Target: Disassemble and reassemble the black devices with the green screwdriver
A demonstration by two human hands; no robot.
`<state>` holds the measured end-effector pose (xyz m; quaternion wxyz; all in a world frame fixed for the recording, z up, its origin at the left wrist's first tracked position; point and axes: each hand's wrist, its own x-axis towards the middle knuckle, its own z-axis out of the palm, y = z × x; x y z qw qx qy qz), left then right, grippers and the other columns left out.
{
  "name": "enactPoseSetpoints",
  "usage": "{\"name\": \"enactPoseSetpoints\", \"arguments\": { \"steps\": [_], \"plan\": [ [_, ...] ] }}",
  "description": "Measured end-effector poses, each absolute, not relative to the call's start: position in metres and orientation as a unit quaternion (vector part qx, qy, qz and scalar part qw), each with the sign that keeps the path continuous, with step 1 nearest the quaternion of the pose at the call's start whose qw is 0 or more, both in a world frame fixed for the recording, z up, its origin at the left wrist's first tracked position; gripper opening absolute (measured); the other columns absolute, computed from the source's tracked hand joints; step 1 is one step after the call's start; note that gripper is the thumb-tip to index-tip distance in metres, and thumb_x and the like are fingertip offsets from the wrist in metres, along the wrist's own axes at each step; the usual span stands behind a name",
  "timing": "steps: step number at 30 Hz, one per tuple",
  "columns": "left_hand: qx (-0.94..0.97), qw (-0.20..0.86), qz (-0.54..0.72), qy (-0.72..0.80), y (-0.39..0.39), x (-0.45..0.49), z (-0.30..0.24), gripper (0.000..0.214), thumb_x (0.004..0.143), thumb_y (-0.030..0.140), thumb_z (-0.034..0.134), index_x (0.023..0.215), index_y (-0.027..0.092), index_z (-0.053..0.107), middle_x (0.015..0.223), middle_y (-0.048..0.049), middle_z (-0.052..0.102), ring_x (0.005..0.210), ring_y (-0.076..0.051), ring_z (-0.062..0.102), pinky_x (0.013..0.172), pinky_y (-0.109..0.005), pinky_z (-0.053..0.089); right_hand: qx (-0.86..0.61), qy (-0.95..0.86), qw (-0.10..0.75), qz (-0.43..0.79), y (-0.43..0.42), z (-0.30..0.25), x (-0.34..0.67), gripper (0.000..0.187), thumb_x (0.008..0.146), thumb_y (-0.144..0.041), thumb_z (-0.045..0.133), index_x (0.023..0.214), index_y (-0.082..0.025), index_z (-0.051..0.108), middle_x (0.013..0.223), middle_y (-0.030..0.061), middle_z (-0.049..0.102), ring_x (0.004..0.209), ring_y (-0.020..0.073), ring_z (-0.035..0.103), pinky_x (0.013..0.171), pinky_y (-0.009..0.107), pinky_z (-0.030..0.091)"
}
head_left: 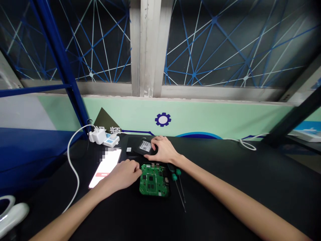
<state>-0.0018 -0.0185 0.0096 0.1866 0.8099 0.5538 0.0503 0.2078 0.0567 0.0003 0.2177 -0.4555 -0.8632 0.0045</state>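
My right hand (163,149) lies over a black plastic device casing (144,147) with a white label on it, its fingers curled around the casing's right side. The casing sits on a flat black pad (131,145). My left hand (122,175) rests partly over a smartphone (105,167) with a lit screen, and its fingertips reach the left edge of a green circuit board (152,179). Two green-handled screwdrivers (177,187) lie to the right of the board, below my right wrist.
A white power adapter (97,135) is plugged into a white plug-in meter (111,140) at the back of the black tabletop (238,174). A white cable (71,167) loops down the left side. A blue shelf frame (60,63) stands at the left, and a green-painted wall runs behind.
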Motion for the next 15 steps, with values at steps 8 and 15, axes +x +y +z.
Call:
{"name": "enactPoseSetpoints", "arguments": {
  "steps": [8, 15],
  "plan": [
    [0.808, 0.203, 0.047, 0.551, -0.017, -0.003, 0.006, 0.033, 0.091, 0.028, 0.040, 0.058, 0.022, 0.040, 0.061, -0.0006, 0.053, 0.057, -0.017, 0.050, 0.055, -0.031, 0.025, -0.451, -0.868, 0.210, 0.001, 0.063, -0.001, 0.204, 0.048, 0.073, -0.063, 0.072, 0.076, -0.021, 0.048, 0.096, 0.0057, 0.064, 0.092, 0.0243, 0.055, 0.085, 0.037, 0.039],
    [0.807, 0.213, 0.049, 0.549, -0.018, -0.002, 0.010, 0.035, 0.091, 0.025, 0.042, 0.057, 0.021, 0.033, 0.058, 0.0009, 0.047, 0.053, -0.016, 0.047, 0.052, -0.030, 0.022, -0.422, -0.878, 0.228, -0.008, 0.050, 0.014, 0.221, 0.028, 0.085, -0.046, 0.068, 0.085, -0.019, 0.058, 0.105, 0.0088, 0.063, 0.099, 0.0244, 0.055, 0.090, 0.038, 0.042]
  ]
}}
